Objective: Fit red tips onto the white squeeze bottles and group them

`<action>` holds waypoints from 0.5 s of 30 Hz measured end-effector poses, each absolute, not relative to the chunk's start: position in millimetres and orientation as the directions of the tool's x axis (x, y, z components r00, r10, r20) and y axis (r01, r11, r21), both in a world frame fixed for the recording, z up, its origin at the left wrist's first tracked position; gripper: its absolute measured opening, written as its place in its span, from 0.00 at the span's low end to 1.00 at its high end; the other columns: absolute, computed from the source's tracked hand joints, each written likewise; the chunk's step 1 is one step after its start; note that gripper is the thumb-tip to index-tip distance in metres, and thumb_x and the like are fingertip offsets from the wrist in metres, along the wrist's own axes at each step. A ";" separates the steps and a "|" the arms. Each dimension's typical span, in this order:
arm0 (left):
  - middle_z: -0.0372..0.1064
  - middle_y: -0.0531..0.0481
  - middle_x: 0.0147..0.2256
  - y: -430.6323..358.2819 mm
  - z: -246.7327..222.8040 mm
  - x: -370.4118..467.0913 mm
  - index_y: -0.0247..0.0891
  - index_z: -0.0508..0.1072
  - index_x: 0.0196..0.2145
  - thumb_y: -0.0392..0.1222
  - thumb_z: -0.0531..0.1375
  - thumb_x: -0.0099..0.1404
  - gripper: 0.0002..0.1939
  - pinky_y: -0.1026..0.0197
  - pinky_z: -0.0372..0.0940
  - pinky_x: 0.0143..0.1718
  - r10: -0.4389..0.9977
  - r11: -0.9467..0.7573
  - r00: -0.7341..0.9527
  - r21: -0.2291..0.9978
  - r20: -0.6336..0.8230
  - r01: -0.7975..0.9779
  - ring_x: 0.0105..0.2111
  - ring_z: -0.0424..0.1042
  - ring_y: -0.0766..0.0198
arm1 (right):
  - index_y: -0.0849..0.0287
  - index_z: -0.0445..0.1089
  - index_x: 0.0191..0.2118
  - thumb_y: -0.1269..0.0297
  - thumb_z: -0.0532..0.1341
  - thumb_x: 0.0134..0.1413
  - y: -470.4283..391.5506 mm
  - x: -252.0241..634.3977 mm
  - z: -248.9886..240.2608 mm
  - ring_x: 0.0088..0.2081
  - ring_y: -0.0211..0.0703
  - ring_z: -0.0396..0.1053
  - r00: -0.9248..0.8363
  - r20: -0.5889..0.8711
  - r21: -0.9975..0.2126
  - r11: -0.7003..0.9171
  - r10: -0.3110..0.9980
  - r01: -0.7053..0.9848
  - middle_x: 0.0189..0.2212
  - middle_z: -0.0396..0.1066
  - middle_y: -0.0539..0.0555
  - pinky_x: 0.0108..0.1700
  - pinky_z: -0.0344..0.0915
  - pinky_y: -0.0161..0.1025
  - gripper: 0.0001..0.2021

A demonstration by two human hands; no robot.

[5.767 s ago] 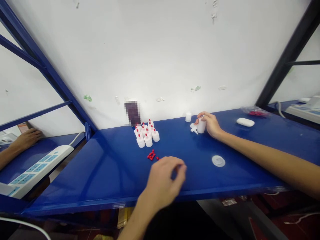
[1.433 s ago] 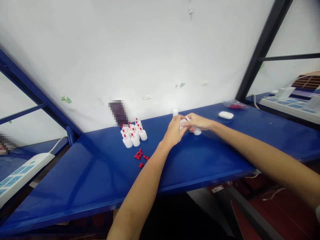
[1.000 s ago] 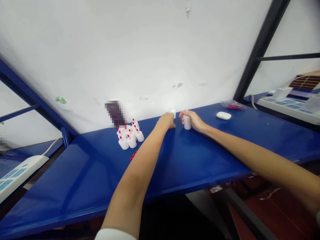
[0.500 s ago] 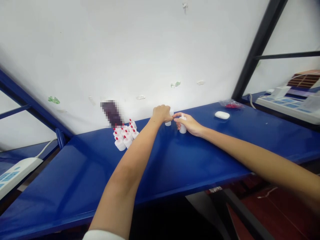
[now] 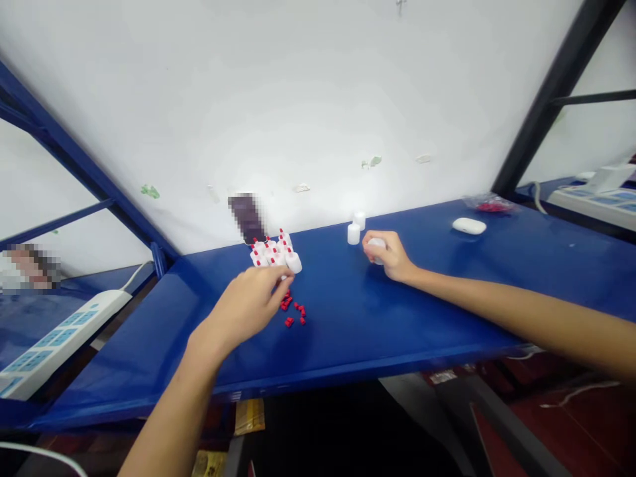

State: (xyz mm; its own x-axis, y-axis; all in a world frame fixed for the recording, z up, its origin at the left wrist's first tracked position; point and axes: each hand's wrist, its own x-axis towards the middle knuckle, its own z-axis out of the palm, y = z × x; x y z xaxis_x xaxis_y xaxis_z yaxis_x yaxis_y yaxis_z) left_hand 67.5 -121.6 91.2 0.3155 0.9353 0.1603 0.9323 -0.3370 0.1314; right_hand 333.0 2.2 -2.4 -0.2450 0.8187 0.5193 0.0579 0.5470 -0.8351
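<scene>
My right hand [image 5: 390, 255] is wrapped round a small white bottle [image 5: 378, 246] above the blue table. Two white bottles [image 5: 354, 233] without red tips stand just left of it, by the wall. On the left, my left hand [image 5: 251, 298] has its thumb and fingers bent together; whatever is between them, if anything, is hidden. Right behind it stands a group of white bottles with red tips [image 5: 293, 262], partly covered by the hand. Several small red caps [image 5: 289, 322] lie loose beside its fingertips.
A dark phone [image 5: 249, 218] leans on the wall behind the bottles. On the right lie a white rounded case [image 5: 469, 226] and a clear bag with red pieces [image 5: 491, 204]. The blue table [image 5: 368, 324] has a white power strip [image 5: 64, 344] beyond its left end.
My left hand has moved left and nearer, from the untipped bottles to the loose red caps, which now show. My right hand still grips a bottle, now tilted. The view has shifted left.
</scene>
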 end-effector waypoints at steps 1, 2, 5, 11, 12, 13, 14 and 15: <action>0.76 0.48 0.39 -125.7 78.8 56.7 0.44 0.76 0.43 0.46 0.47 0.72 0.18 0.58 0.65 0.41 0.951 -0.299 0.283 0.134 0.127 0.945 0.38 0.75 0.57 | 0.59 0.64 0.23 0.56 0.59 0.50 3.1 330.0 -3.7 0.20 0.36 0.57 -0.274 0.490 -0.864 0.502 0.828 -0.029 0.17 0.60 0.48 0.24 0.54 0.36 0.13; 0.76 0.48 0.40 -126.8 66.5 47.8 0.43 0.76 0.44 0.46 0.46 0.72 0.18 0.58 0.65 0.43 0.960 -0.277 0.266 0.147 0.093 0.950 0.40 0.75 0.56 | 0.59 0.64 0.23 0.59 0.57 0.50 3.7 326.2 -4.9 0.19 0.36 0.58 -0.302 0.443 -0.896 0.433 0.844 -0.104 0.17 0.61 0.48 0.24 0.56 0.36 0.11; 0.75 0.45 0.45 -119.2 38.4 32.9 0.41 0.75 0.47 0.45 0.44 0.73 0.21 0.57 0.64 0.48 0.967 -0.254 0.242 0.201 0.082 0.946 0.45 0.74 0.54 | 0.59 0.65 0.24 0.64 0.56 0.45 2.4 311.2 -6.8 0.18 0.37 0.60 -0.351 0.270 -0.954 0.201 0.897 -0.221 0.17 0.63 0.49 0.23 0.58 0.36 0.05; 0.75 0.44 0.47 -97.6 25.0 24.7 0.39 0.74 0.53 0.42 0.46 0.73 0.21 0.57 0.64 0.50 0.949 -0.314 0.300 0.232 0.093 0.921 0.47 0.73 0.55 | 0.59 0.66 0.31 0.65 0.56 0.45 -9.2 280.0 -1.9 0.22 0.40 0.65 -0.558 0.209 -0.965 0.078 0.803 -0.249 0.18 0.68 0.50 0.27 0.61 0.36 0.05; 0.75 0.44 0.46 -95.0 24.8 23.1 0.40 0.74 0.53 0.41 0.46 0.73 0.20 0.57 0.64 0.49 0.940 -0.342 0.330 0.227 0.089 0.912 0.47 0.73 0.56 | 0.59 0.66 0.31 0.65 0.56 0.45 -10.6 276.0 -0.9 0.23 0.40 0.66 -0.579 0.217 -0.968 0.094 0.786 -0.234 0.18 0.69 0.50 0.27 0.61 0.36 0.06; 0.75 0.44 0.46 -92.8 24.6 21.5 0.40 0.74 0.53 0.41 0.47 0.72 0.20 0.58 0.64 0.48 0.929 -0.369 0.359 0.218 0.087 0.903 0.46 0.73 0.56 | 0.59 0.66 0.31 0.65 0.55 0.46 -11.6 272.6 -0.1 0.22 0.40 0.66 -0.592 0.220 -0.970 0.110 0.775 -0.216 0.18 0.69 0.50 0.27 0.60 0.35 0.06; 0.75 0.44 0.45 -90.9 24.4 20.2 0.40 0.74 0.53 0.40 0.47 0.72 0.20 0.58 0.65 0.47 0.919 -0.394 0.384 0.205 0.086 0.896 0.45 0.73 0.57 | 0.60 0.66 0.31 0.65 0.54 0.47 -12.2 269.6 0.3 0.21 0.40 0.65 -0.600 0.218 -0.973 0.121 0.770 -0.198 0.17 0.69 0.50 0.26 0.59 0.35 0.06; 0.75 0.44 0.44 -89.4 24.2 19.1 0.40 0.74 0.52 0.39 0.48 0.72 0.19 0.58 0.65 0.46 0.910 -0.415 0.406 0.191 0.086 0.889 0.43 0.73 0.57 | 0.60 0.65 0.31 0.65 0.54 0.47 -12.4 267.3 0.4 0.21 0.39 0.64 -0.604 0.215 -0.975 0.129 0.768 -0.184 0.17 0.68 0.50 0.25 0.58 0.34 0.06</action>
